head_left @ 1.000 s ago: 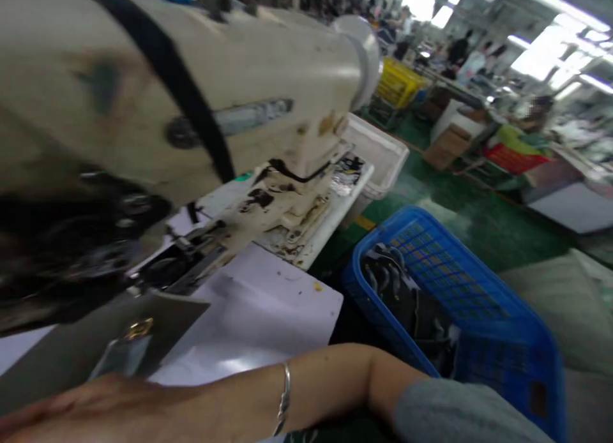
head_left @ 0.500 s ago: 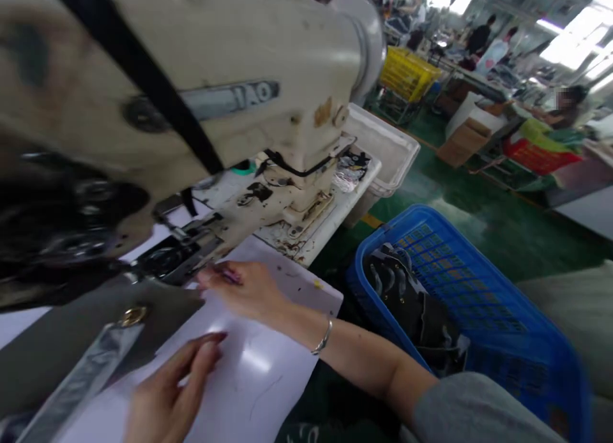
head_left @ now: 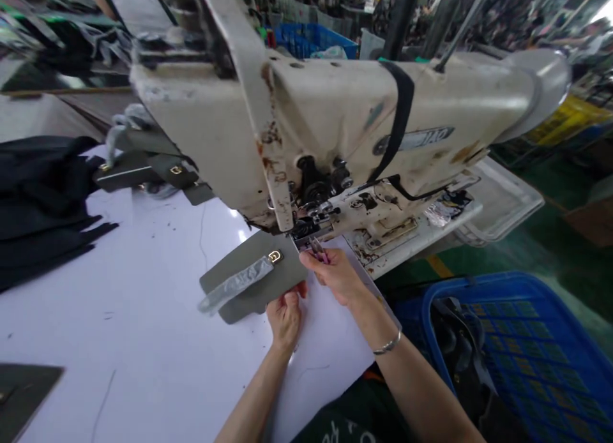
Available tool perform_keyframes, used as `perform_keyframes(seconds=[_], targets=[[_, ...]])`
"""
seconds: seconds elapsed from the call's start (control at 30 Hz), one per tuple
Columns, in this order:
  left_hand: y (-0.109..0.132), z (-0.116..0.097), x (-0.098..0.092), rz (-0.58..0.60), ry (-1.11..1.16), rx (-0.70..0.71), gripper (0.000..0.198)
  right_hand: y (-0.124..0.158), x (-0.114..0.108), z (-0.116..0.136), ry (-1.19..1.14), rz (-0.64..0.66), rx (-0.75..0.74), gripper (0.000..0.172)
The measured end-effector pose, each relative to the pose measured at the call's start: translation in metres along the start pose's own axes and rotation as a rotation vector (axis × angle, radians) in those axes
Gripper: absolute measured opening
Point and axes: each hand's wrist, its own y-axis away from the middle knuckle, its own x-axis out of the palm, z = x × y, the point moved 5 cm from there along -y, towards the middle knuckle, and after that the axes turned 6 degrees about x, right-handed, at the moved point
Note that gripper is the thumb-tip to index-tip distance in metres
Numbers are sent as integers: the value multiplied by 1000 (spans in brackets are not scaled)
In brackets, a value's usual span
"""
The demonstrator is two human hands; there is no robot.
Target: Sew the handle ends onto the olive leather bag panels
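Observation:
A grey-green bag panel (head_left: 258, 286) lies under the needle end of the sewing machine (head_left: 306, 111). It bears a gold buckle (head_left: 274, 256) and a strap (head_left: 237, 285) wrapped in clear plastic. My left hand (head_left: 286, 318) is closed on the panel's near edge, with some fingertips hidden beneath it. Close to the presser foot (head_left: 309, 226), my right hand (head_left: 338, 277) grips small thread snips (head_left: 320, 249) with a purple-pink handle. Their blades point toward the needle area at the panel's right end.
Black fabric pieces (head_left: 43, 200) and more grey parts with buckles (head_left: 158, 165) lie at the left of the white table (head_left: 158, 360). Another grey panel (head_left: 29, 392) is at the lower left. A blue basket (head_left: 522, 283) holding dark pieces stands to the right.
My view has swung left, bringing the whole machine head and the table into sight. My left hand, earlier apart from the panel, now grasps its edge. The right hand stays near the needle.

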Motion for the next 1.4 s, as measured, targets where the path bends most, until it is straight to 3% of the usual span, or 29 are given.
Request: perform_keyframes(seconds=[0.13,0.3,0.47,0.77,0.93,1.13,1.4], targets=[[-4,0,7,9,66,6,56,0,0,-1,-79,33,54,55],[-10,-12,10,-27,78,7,48,3,-1,5,-85,64,44,47],[-8,-24,14,-25,239,-6,38,6,-3,16,-58,21,-16,35],[-4,-38,12,-165,262,-90,30,2,-8,22,99,22,-100,16],[-10,-44,10,-107,219,-27,31,-1,-3,31,146,4,-174,18],[-16,-39,4,-89,113,-17,45,0,3,29,27,51,-65,24],[-13,-43,12,-100,323,-80,35,-3,-5,26,56,40,-94,26]])
